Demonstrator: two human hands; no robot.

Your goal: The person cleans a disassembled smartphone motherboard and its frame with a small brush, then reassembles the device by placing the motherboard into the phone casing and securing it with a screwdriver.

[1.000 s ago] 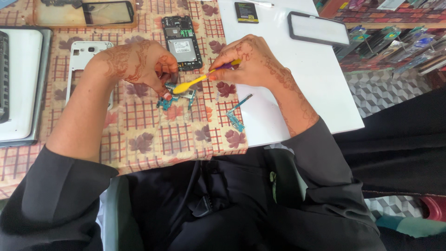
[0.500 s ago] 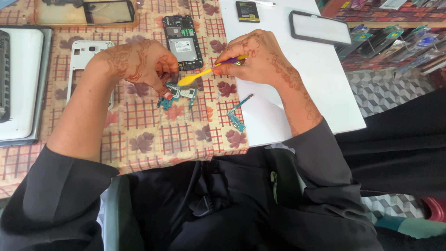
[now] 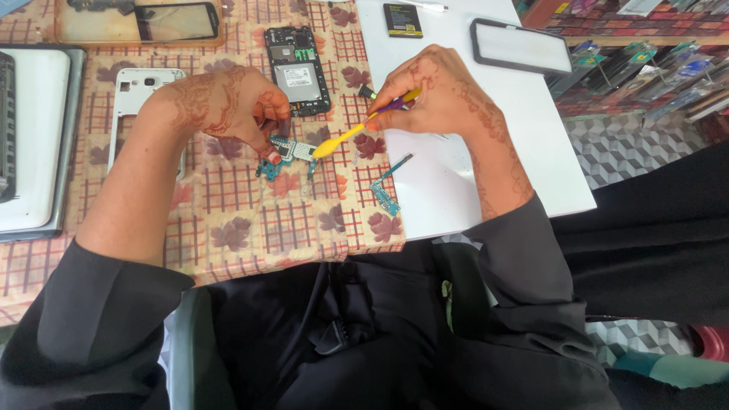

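Observation:
My left hand (image 3: pixel 228 106) pinches a small blue-green phone circuit board (image 3: pixel 288 156) against the checked tablecloth. My right hand (image 3: pixel 433 91) holds a yellow and purple pry tool (image 3: pixel 353 133) like a pen. The tool's flat yellow tip touches the right end of the board. An opened phone body (image 3: pixel 298 68) with its metal shield showing lies just behind the board, between my two hands.
A thin blue flex part (image 3: pixel 387 190) lies near the cloth's right edge. A white phone frame (image 3: pixel 137 83) lies under my left wrist. A laptop (image 3: pixel 34 144) sits far left; a dark battery (image 3: pixel 402 19), a screen panel (image 3: pixel 520 45) and a phone on a board (image 3: pixel 175 21) lie behind.
My hands hold nearly the same pose. The pry tool's tip has stayed on the board, shifting only slightly.

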